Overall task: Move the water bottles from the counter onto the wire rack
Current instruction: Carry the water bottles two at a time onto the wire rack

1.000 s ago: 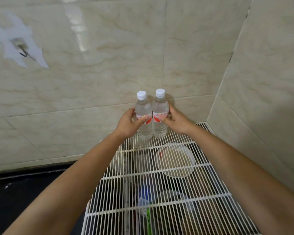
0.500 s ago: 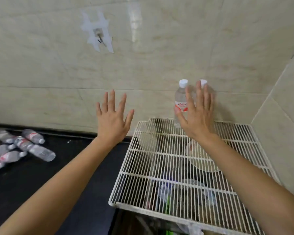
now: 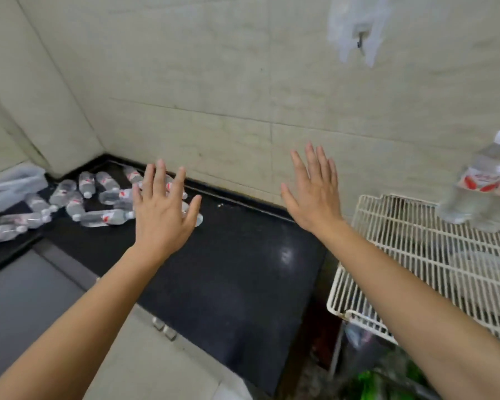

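Note:
Several clear water bottles (image 3: 78, 197) with red-and-white labels lie scattered on the black counter (image 3: 237, 255) at the far left, against the wall corner. Two more bottles (image 3: 485, 192) stand upright at the back of the white wire rack (image 3: 387, 226) on the right. My left hand (image 3: 162, 209) hovers over the counter with fingers spread, partly covering the nearest lying bottles. Further right, my right hand (image 3: 312, 192) is also spread and holds nothing, above the counter just left of the rack.
A crumpled clear plastic wrap (image 3: 9, 183) lies at the far left of the counter. Grey cabinet fronts (image 3: 55, 298) run below the counter edge. A metal wall hook (image 3: 360, 43) is stuck on the tiled wall. Bowls and clutter sit beneath the rack.
Both hands let go of the two bottles standing on the rack and swung left with fingers spread. The view turned left, bringing the pile of lying bottles closer.

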Available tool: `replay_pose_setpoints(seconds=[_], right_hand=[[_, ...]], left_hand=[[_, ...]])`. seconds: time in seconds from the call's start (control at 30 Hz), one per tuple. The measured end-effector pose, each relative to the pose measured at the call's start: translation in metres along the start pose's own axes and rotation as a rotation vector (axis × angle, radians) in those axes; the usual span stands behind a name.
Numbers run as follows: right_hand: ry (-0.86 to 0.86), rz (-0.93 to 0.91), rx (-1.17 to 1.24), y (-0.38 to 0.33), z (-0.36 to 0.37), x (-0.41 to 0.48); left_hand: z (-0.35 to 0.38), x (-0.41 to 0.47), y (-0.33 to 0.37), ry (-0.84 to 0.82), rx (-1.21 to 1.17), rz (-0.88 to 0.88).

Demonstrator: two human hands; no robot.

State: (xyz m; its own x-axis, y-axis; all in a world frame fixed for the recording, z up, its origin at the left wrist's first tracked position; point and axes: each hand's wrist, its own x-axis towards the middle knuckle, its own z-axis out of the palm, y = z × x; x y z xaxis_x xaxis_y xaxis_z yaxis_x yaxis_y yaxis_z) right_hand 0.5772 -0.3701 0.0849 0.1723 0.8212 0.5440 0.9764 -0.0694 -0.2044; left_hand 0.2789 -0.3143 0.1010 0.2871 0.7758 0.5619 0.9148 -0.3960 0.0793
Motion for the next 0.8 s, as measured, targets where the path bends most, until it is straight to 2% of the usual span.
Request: replay_pose_setpoints(seconds=[0.2, 0.37, 0.47, 0.8], right_hand=[[-0.079, -0.035, 0.068, -0.169, 0.091, 0.031], [-0.180, -0.065, 0.137, -0.274, 0.147, 0.042], [-0.230, -0.110, 0.110, -0.298, 0.176, 0.050], [-0.301, -0.058, 0.112, -0.305, 0.286, 0.123]], left_hand=[[-0.004, -0.014, -0.169, -0.030, 0.046, -0.060], [0.009, -0.009, -0.257, -0.087, 0.030, -0.081], [0.030, -0.002, -0.289, -0.159, 0.041, -0.059], [0.130, 0.063, -0.365, -0.346, 0.052, -0.044]])
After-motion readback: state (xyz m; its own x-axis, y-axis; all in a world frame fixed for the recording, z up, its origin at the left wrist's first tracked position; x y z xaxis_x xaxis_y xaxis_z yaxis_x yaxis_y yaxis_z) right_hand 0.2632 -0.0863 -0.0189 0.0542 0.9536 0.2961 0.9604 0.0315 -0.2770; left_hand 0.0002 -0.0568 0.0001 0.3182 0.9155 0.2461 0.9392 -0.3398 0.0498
